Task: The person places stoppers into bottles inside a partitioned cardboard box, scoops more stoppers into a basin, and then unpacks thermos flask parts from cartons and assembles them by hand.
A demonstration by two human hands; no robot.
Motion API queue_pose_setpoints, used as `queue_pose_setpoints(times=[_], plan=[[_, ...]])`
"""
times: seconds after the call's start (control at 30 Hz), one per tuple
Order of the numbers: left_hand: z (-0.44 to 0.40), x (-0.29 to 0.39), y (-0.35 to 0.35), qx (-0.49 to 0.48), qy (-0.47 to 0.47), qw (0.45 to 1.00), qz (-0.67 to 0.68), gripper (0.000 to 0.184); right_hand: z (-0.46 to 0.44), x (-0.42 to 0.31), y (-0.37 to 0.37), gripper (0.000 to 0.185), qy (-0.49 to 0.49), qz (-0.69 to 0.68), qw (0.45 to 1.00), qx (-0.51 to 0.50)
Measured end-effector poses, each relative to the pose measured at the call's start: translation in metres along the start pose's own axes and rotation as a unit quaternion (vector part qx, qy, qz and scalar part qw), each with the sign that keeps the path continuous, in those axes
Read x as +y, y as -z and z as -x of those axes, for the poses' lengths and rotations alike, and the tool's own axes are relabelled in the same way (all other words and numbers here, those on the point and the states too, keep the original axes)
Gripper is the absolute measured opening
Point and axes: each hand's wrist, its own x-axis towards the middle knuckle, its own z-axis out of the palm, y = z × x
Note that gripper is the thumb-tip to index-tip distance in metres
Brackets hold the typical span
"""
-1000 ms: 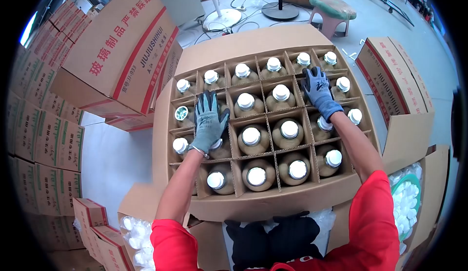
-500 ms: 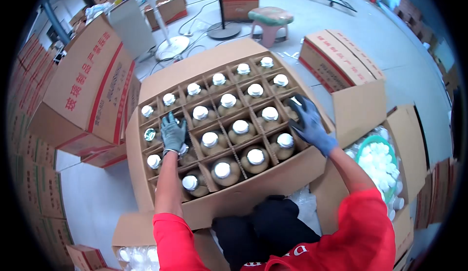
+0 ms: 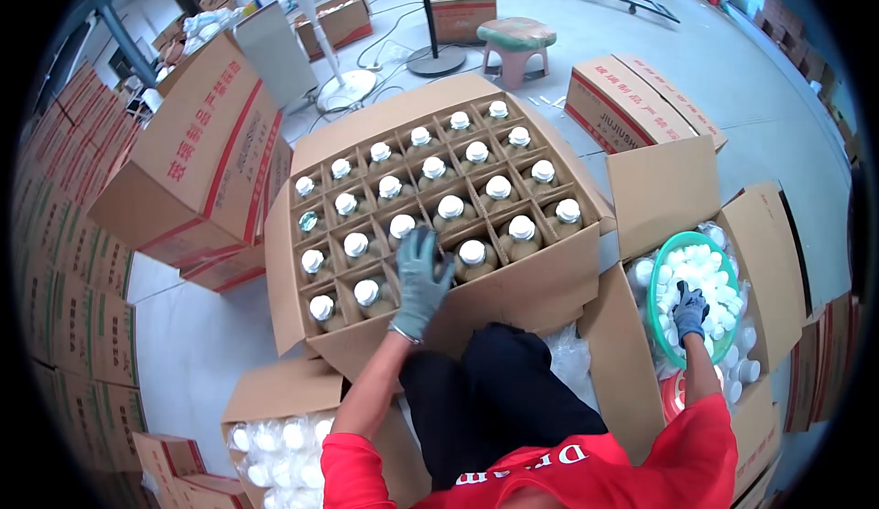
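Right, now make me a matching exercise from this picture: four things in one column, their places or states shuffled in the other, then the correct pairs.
Things:
1. left hand
2. right hand
3. basin
4. stool

Places or states:
A. standing on the floor
B. reaching in among white caps
C. green, holding a heap of small white things
D. at the near side of the bottle carton

Pairs: 1-D, 2-B, 3-C, 4-A

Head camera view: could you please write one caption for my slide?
Gloved right hand in a green basin of white caps, left hand over a partitioned carton of mostly white-capped bottles.
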Motion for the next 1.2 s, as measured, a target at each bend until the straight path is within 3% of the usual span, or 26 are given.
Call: queue_pose_setpoints(times=[0.07,0.1,0.17,0.2,0.23,0.27,0.3,0.33,0.37,0.43,0.47,0.53,0.57,0.63,0.7,0.73,0.77,0.83,0.87,0.9,0.97,1.0,1.03,1.1,1.13,1.2], plan=[[0.008,0.032,0.006,-0.051,-0.013,0.997,0.052,0.047,-0.014,-0.005,0.017,0.056,0.009,0.016,1.0,-0.002],[0.008,0.05,0.009,-0.097,0.013,0.99,0.097,0.044,-0.003,-0.022,0.061,0.057,0.005,0.005,1.0,0.01],[0.008,0.083,0.008,-0.169,0.015,0.964,0.205,0.039,0.019,-0.07,0.133,0.059,0.121,-0.06,0.986,0.1],[0.003,0.104,0.008,-0.2,0.001,0.944,0.263,0.048,0.024,-0.095,0.14,0.061,0.225,-0.217,0.939,0.145],[-0.001,0.128,0.005,-0.241,0.052,0.899,0.361,0.059,0.052,-0.14,0.177,0.062,0.278,-0.224,0.92,0.162],[-0.003,0.145,0.0,-0.29,0.107,0.852,0.423,0.067,0.075,-0.175,0.191,0.066,0.355,-0.303,0.866,0.18],[-0.004,0.156,-0.005,-0.274,0.091,0.847,0.447,0.066,0.096,-0.208,0.194,0.064,0.387,-0.334,0.844,0.16],[-0.001,0.148,-0.015,-0.239,0.068,0.876,0.414,0.064,0.11,-0.236,0.192,0.063,0.419,-0.365,0.819,0.14],[0.004,0.129,-0.025,-0.204,0.046,0.903,0.376,0.063,0.115,-0.255,0.191,0.067,0.388,-0.409,0.824,0.062],[0.009,0.071,-0.013,-0.154,0.077,0.896,0.408,0.057,0.122,-0.277,0.196,0.071,0.34,-0.581,0.73,-0.12],[-0.003,0.059,0.025,-0.126,0.195,0.912,0.339,0.049,0.117,-0.288,0.194,0.072,0.383,-0.538,0.749,-0.05],[-0.018,-0.029,0.053,0.032,0.311,0.861,0.401,0.046,0.101,-0.306,0.177,0.072,0.454,-0.445,0.767,0.09],[-0.035,-0.058,0.084,0.11,0.31,0.872,0.362,0.041,0.086,-0.313,0.159,0.07,0.452,-0.379,0.802,0.09],[-0.049,-0.155,0.107,0.143,0.394,0.853,0.31,0.039,0.057,-0.332,0.143,0.071,0.426,-0.35,0.821,0.147],[-0.064,-0.201,0.117,0.213,0.368,0.89,0.164,0.036,0.026,-0.344,0.138,0.073,0.35,-0.268,0.881,0.17],[-0.062,-0.26,0.11,0.195,0.333,0.908,0.163,0.033,0.001,-0.35,0.125,0.078,0.324,-0.249,0.887,0.215],[-0.068,-0.295,0.109,0.142,0.364,0.904,0.174,0.03,-0.022,-0.349,0.116,0.078,0.269,-0.232,0.909,0.217],[-0.079,-0.295,0.111,0.169,0.344,0.904,0.192,0.013,-0.076,-0.336,0.081,0.078,0.177,-0.222,0.934,0.215],[-0.076,-0.319,0.109,0.181,0.315,0.907,0.212,0.014,-0.096,-0.329,0.074,0.078,0.147,-0.216,0.947,0.186],[-0.077,-0.319,0.118,0.148,0.355,0.904,0.186,0.02,-0.107,-0.328,0.07,0.078,0.117,-0.21,0.958,0.156],[-0.075,-0.306,0.13,0.122,0.278,0.949,0.083,0.029,-0.097,-0.334,0.086,0.077,0.122,-0.162,0.968,0.147],[-0.079,-0.3,0.141,-0.02,0.316,0.948,-0.033,0.037,-0.091,-0.336,0.09,0.077,0.123,-0.138,0.973,0.141],[-0.081,-0.303,0.142,-0.103,0.278,0.939,-0.176,0.042,-0.09,-0.335,0.083,0.077,0.13,-0.137,0.968,0.163],[-0.076,-0.317,0.128,-0.127,0.173,0.936,-0.277,0.044,-0.094,-0.334,0.072,0.076,0.139,-0.137,0.957,0.216],[-0.085,-0.318,0.121,-0.181,0.178,0.914,-0.315,0.04,-0.085,-0.334,0.088,0.076,0.15,-0.155,0.957,0.194],[-0.091,-0.313,0.097,-0.146,0.087,0.922,-0.348,0.029,-0.077,-0.331,0.104,0.079,0.167,-0.182,0.952,0.18]])
